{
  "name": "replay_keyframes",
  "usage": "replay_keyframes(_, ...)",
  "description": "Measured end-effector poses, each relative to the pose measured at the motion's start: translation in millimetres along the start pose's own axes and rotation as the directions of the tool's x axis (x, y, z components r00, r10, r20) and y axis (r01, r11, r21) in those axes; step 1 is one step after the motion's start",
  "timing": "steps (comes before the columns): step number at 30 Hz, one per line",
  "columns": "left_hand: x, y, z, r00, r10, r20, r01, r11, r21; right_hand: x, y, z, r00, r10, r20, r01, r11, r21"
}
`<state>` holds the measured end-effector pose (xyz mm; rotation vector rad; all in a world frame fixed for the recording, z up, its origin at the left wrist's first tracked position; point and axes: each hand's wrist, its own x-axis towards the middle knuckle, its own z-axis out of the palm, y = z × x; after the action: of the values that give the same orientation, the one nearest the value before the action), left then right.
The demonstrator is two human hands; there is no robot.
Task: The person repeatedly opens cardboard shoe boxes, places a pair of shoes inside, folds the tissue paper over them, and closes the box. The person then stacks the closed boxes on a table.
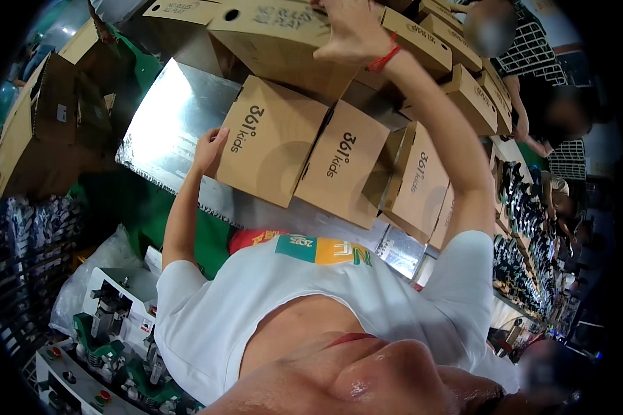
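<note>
Nearest, left hand (209, 146) pressing open fingers against the side of a brown shoebox (270, 138) lying on the shiny metal desk (166, 117). Farther, right hand (353, 31) gripping an upper shoebox (277, 38) atop the stack, fingers wrapped over its edge.

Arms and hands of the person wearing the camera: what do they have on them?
Both arms are bare below the short sleeves of a white T-shirt with a teal and orange patch on the chest. The right hand has a red band around the wrist. The left hand wears no glove, and no ring or watch shows.
</note>
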<state>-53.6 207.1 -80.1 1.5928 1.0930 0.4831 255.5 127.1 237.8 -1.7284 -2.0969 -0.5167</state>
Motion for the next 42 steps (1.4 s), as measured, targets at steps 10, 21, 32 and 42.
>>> replay_keyframes(10,-24,21,-51,0.987,-0.093,0.131,0.161,0.593,-0.789,-85,59,-158,0.968,-0.230,0.099,0.248,0.936,-0.251)
replay_keyframes(21,-117,52,-58,0.974,-0.223,-0.049,0.088,0.561,-0.823,-293,-92,32,0.575,0.357,0.736,-0.775,-0.051,0.630)
replay_keyframes(32,-195,242,-1,0.683,0.716,-0.145,-0.723,0.636,-0.268,-275,-58,34,0.213,0.874,0.437,-0.112,-0.422,0.899)
replay_keyframes(42,-235,261,152,0.131,0.779,0.614,-0.969,0.231,-0.087,-219,-11,-122,0.805,0.590,-0.068,-0.372,0.591,0.716)
